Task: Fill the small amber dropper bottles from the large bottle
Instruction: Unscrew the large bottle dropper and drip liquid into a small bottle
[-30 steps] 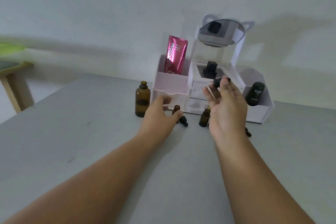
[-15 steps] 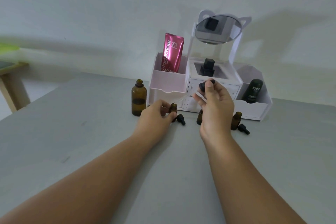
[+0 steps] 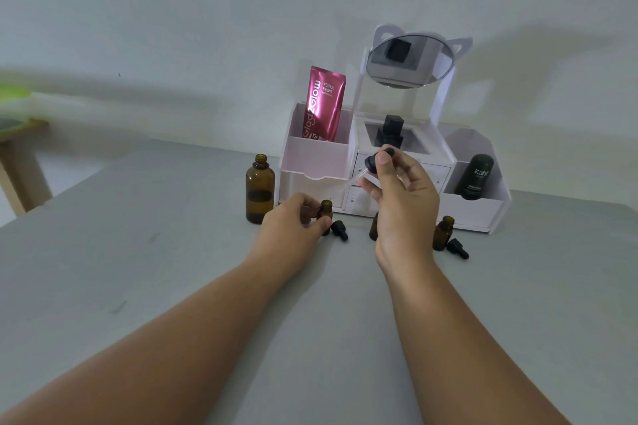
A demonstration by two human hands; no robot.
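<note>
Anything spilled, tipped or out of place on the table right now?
No spill shows. Two dropper caps lie loose on the table, beside open small bottles; the large bottle stands uncapped. Expected mid-fill.

"Glad2Glow" pink tube (image 3: 324,103); "Kahf" dark bottle (image 3: 475,177)

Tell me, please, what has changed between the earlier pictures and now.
The left hand reached in and its fingers closed round a small amber bottle on the table. The right hand, still pinching the dropper, shifted left toward that bottle. The large bottle, the other small bottles and the loose caps stayed put.
</note>
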